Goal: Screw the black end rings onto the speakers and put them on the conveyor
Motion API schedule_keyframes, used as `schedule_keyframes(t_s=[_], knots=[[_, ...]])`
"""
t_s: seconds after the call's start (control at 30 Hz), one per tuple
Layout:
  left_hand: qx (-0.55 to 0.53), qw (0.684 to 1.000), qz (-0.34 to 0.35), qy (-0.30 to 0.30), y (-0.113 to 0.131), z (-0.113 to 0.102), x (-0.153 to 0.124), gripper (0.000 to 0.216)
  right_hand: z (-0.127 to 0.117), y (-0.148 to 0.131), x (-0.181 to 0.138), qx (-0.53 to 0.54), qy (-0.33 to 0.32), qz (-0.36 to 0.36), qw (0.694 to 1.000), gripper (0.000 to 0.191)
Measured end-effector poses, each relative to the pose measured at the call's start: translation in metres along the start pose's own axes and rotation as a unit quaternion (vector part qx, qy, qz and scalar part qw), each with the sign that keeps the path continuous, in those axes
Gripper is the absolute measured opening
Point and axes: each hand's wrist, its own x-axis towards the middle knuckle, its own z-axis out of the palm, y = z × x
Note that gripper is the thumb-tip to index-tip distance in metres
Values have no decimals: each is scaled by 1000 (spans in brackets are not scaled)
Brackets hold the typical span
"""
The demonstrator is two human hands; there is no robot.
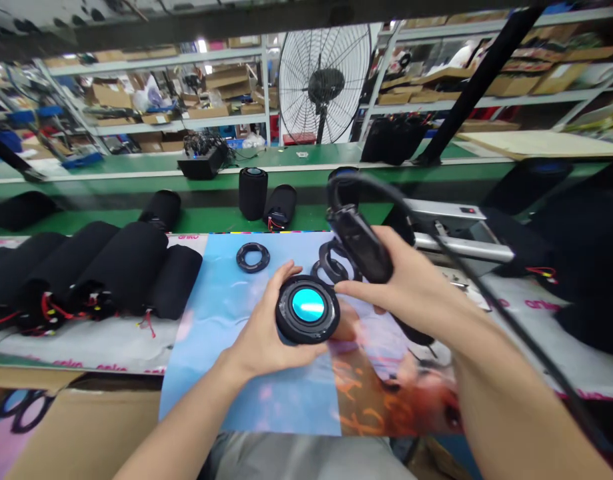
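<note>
The left hand point(266, 333) grips a round speaker cap point(307, 309) mid-bench, the right hand point(406, 287) wraps a black corded tool point(361, 243) touching its 1 o'clock edge. Loose rings point(253, 257) sit at 11, fabric cylinders point(111, 267) crowd 9 o'clock; open poster point(286, 400) remains at 6.

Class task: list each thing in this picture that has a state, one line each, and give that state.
Round black speaker cap with cyan centre: held in left hand, face up.
Black corded handheld tool: gripped by right hand, tip up.
Black rubber ring: lying flat.
Black cylindrical speaker: upright.
Pedestal fan: spinning or not, unclear.
</note>
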Motion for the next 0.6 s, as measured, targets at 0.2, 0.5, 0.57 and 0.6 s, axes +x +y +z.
schedule_keyframes(t_s=[0.2,0.5,0.57,0.6], knots=[[-5,999,-3,33,18,12,0,107,-7,-68,-41,-139,-66,-94,984,56],[7,998,1,57,15,17,6,134,-13,-40,-21,-15,-71,-72,995,70],[17,999,20,41,14,13,9,136,-23,-27,-11,87,-133,-86,984,76],[17,999,25,33,13,11,10,137,-26,-23,-6,119,-170,-87,974,78]])
